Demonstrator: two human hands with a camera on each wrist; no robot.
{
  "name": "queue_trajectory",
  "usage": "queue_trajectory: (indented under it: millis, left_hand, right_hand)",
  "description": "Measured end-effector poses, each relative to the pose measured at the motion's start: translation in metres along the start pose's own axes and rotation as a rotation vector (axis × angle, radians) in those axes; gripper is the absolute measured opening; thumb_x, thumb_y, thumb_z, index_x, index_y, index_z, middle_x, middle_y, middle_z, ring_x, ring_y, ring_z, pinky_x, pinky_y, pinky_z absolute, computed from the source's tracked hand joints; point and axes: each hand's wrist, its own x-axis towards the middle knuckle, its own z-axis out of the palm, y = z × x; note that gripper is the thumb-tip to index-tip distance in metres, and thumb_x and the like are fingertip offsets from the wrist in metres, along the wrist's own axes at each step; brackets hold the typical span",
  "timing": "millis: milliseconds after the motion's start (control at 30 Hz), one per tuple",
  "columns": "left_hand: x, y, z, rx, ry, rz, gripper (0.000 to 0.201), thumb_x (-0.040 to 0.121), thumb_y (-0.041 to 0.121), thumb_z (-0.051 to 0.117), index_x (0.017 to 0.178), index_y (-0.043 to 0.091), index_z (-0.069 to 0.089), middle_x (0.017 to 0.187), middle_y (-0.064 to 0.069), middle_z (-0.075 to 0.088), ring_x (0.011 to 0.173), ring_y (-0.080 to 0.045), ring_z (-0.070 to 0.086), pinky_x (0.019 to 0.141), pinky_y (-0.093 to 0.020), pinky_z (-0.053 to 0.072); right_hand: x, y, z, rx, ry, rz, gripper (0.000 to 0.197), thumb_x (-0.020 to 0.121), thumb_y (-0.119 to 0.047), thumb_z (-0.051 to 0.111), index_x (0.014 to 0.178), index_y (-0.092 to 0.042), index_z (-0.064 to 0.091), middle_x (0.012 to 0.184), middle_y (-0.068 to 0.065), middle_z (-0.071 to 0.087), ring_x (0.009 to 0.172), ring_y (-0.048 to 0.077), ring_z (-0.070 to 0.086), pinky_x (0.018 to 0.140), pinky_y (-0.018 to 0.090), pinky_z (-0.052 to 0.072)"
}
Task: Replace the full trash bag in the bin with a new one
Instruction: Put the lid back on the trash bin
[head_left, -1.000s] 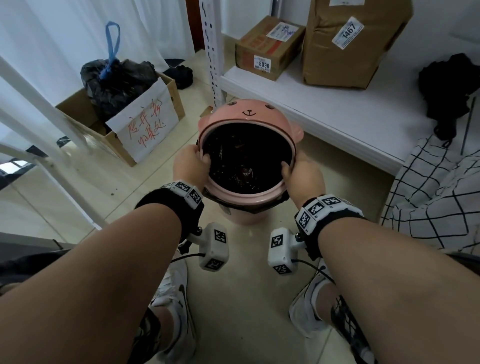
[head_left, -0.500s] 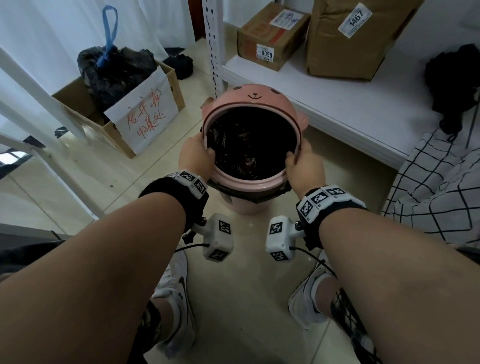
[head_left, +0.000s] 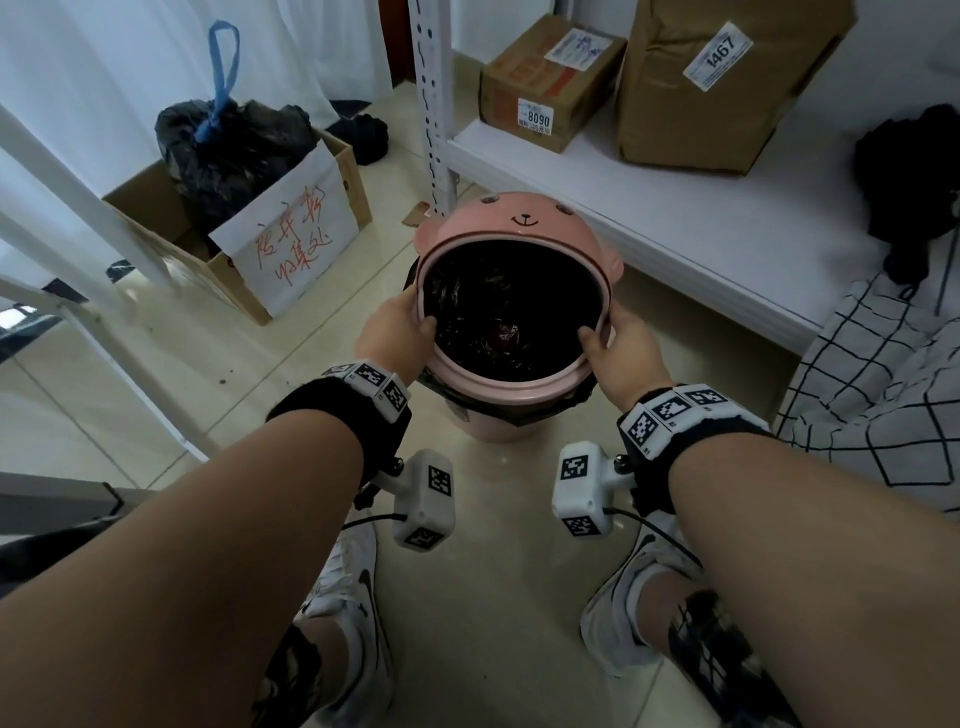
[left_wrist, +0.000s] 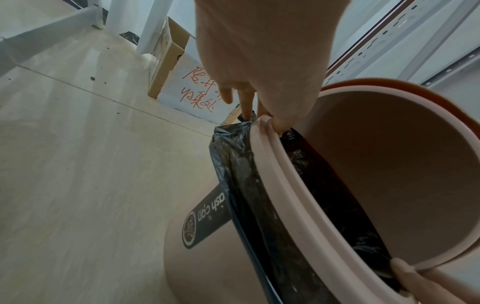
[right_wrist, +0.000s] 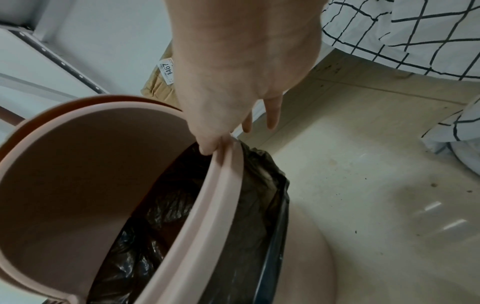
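Gripping the pink retaining ring (head_left: 511, 382) at opposite sides, the left hand (head_left: 395, 332) and the right hand (head_left: 626, 348) each had a thumb hooked over the inner edge and fingers curled under the outer lip. The ring, with the bear-faced lid (head_left: 519, 221) hinged open at its far side, sat tilted above the pink bin (head_left: 493, 428), which stood on the tiled floor (head_left: 493, 597) between the person's feet. Judging by that tilt and the two-sided hold, the ring was being lifted off evenly so that it would not jam and would release what it clamped.

The full black trash bag (head_left: 498, 317) was inside the bin, its mouth folded outward over the bin's edge just below the ring; both wrist views showed this black film bunched between ring and bin wall, touching the fingertips (left_wrist: 246, 107) of the left hand. It would probably slip free once the ring came clear.

A cardboard box (head_left: 171, 218) with a handwritten paper sign stood well apart on the left and held another tied black bag (head_left: 228, 140), probably the drop-off place. Beside the bin ran a white shelf (head_left: 675, 223) carrying labelled parcels. No new bag was visible.
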Motion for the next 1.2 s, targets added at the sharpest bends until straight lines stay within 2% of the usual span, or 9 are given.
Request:
queue_trajectory:
  millis: [300,433,567,700,767,867,967,1067,1200]
  left_hand:
    - [0.003,0.000,-0.017,-0.002,-0.112,-0.063,0.040,0.096,0.020,0.046,0.135,0.011,0.050,0.128,-0.012,0.060,0.118,-0.031,0.055,0.099,-0.037,0.044]
    - [0.008,0.011,-0.032,-0.160,0.032,-0.100,0.025,0.095,0.009,0.034,0.097,0.001,0.057,0.100,-0.013,0.056,0.097,-0.021,0.050,0.089,-0.034,0.041]
    - [0.013,0.048,-0.050,-0.256,0.141,0.056,0.041,0.097,0.030,0.034,0.114,0.003,0.059,0.114,-0.018,0.062,0.107,-0.029,0.057,0.096,-0.040,0.041]
    - [0.013,0.077,-0.058,-0.029,-0.054,0.284,0.044,0.103,0.032,0.029,0.139,0.014,0.046,0.143,-0.009,0.048,0.134,-0.024,0.042,0.108,-0.029,0.029]
    - [0.013,0.076,-0.057,0.095,-0.099,0.336,0.046,0.102,0.039,0.027,0.140,0.021,0.046,0.142,-0.009,0.050,0.135,-0.027,0.041,0.110,-0.032,0.029]
    - [0.003,0.058,-0.062,0.196,-0.063,0.365,0.053,0.096,0.053,0.026,0.118,0.022,0.063,0.120,-0.008,0.066,0.122,-0.029,0.054,0.111,-0.043,0.033]
    - [-0.017,0.047,-0.070,0.199,0.064,0.415,0.051,0.099,0.042,0.035,0.079,0.003,0.062,0.069,-0.008,0.062,0.074,-0.030,0.059,0.081,-0.037,0.047]
    - [-0.024,0.040,-0.070,0.134,0.181,0.384,0.034,0.099,0.027,0.042,0.097,0.002,0.064,0.094,-0.015,0.068,0.087,-0.031,0.061,0.077,-0.038,0.045]
    - [-0.024,0.028,-0.056,0.076,0.125,0.186,0.048,0.092,0.037,0.051,0.136,0.017,0.045,0.133,-0.013,0.047,0.121,-0.028,0.048,0.102,-0.039,0.041]
  right_hand:
    - [0.015,-0.017,-0.025,-0.123,-0.272,0.027,0.061,0.091,-0.034,0.055,0.145,-0.020,0.030,0.138,0.015,0.052,0.128,0.038,0.047,0.107,0.049,0.037]
    - [0.013,-0.033,-0.024,0.146,-0.070,0.074,0.050,0.081,-0.021,0.046,0.129,-0.009,0.051,0.128,0.015,0.059,0.121,0.033,0.053,0.104,0.036,0.040]
    - [0.003,-0.062,-0.032,0.302,0.335,-0.087,0.031,0.099,-0.020,0.035,0.113,-0.006,0.059,0.116,0.011,0.060,0.113,0.024,0.051,0.094,0.029,0.036]
    - [0.026,-0.088,-0.040,0.001,0.152,-0.376,0.034,0.100,-0.027,0.030,0.087,-0.013,0.059,0.099,0.014,0.061,0.106,0.030,0.052,0.090,0.035,0.036]
    - [0.036,-0.098,-0.045,-0.145,0.080,-0.396,0.036,0.101,-0.027,0.032,0.103,-0.008,0.063,0.114,0.016,0.061,0.115,0.033,0.050,0.099,0.038,0.034]
    - [0.036,-0.104,-0.049,-0.247,0.035,-0.371,0.045,0.100,-0.035,0.031,0.135,-0.013,0.049,0.142,0.015,0.045,0.134,0.033,0.038,0.113,0.044,0.026]
    - [0.027,-0.099,-0.045,-0.335,-0.028,-0.344,0.057,0.098,-0.049,0.027,0.148,-0.022,0.029,0.155,0.009,0.029,0.143,0.030,0.026,0.118,0.050,0.016]
    - [0.006,-0.088,-0.038,-0.398,-0.067,-0.373,0.066,0.093,-0.059,0.030,0.150,-0.027,0.020,0.158,0.005,0.022,0.145,0.029,0.020,0.118,0.055,0.005]
    - [-0.038,-0.063,-0.020,-0.521,0.045,-0.439,0.076,0.088,-0.062,0.042,0.150,-0.033,0.010,0.160,0.002,0.011,0.145,0.029,0.017,0.119,0.055,0.002]
